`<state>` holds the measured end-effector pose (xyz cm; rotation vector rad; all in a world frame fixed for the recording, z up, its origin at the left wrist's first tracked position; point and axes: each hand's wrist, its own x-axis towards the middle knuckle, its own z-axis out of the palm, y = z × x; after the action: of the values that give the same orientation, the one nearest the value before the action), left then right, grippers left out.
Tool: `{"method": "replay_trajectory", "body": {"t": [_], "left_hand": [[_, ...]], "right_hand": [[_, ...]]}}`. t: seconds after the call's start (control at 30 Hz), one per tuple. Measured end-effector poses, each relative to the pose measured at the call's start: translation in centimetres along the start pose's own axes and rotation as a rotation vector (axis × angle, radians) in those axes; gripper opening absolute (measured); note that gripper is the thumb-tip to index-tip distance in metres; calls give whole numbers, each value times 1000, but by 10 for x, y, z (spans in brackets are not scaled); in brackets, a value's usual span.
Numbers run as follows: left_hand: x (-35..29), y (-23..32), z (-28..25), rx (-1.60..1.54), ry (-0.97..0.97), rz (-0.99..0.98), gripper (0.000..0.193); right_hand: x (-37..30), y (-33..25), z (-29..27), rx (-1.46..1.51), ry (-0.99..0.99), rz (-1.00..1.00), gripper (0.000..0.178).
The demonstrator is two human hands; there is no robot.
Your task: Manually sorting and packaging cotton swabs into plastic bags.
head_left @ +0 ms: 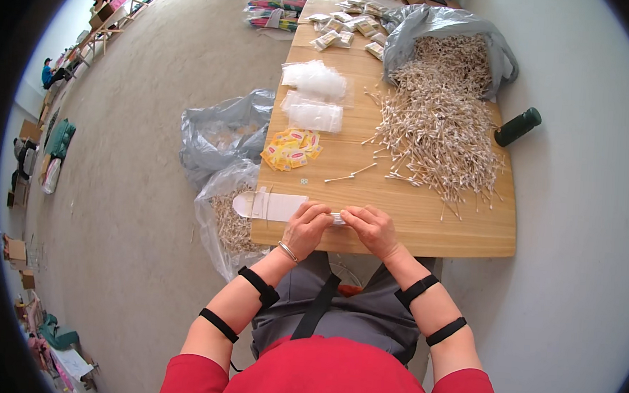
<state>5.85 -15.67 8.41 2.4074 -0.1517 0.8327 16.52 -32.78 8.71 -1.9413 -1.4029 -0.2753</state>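
At the front edge of the table, my left hand and my right hand are closed on the two ends of a small white bundle. Fingers cover most of it, and I cannot make out whether it is cotton swabs or a small packet. Just left of my left hand lies a flat white board with a rounded end and a raised strip across it. Two or three loose cotton swabs lie beyond my hands. A large heap of cotton swabs spills toward me from a grey plastic bag.
Yellow-orange paper labels and stacks of clear small bags line the table's left side. Filled packets lie at the far end. A dark green bottle stands by the right wall. Plastic bags sit off the left edge.
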Motion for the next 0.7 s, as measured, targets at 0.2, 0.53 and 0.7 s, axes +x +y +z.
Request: {"method": "replay_trajectory", "body": {"t": [0.2, 0.53, 0.7], "left_hand": [[-3, 0, -3, 172, -13, 105, 21], [-5, 9, -2, 220, 9, 94, 27], [-5, 10, -3, 143, -6, 48, 23]], "right_hand": [[2, -5, -9, -249, 6, -177, 32], [4, -7, -9, -256, 6, -189, 31], [-1, -11, -10, -228, -8, -178, 32]]}}
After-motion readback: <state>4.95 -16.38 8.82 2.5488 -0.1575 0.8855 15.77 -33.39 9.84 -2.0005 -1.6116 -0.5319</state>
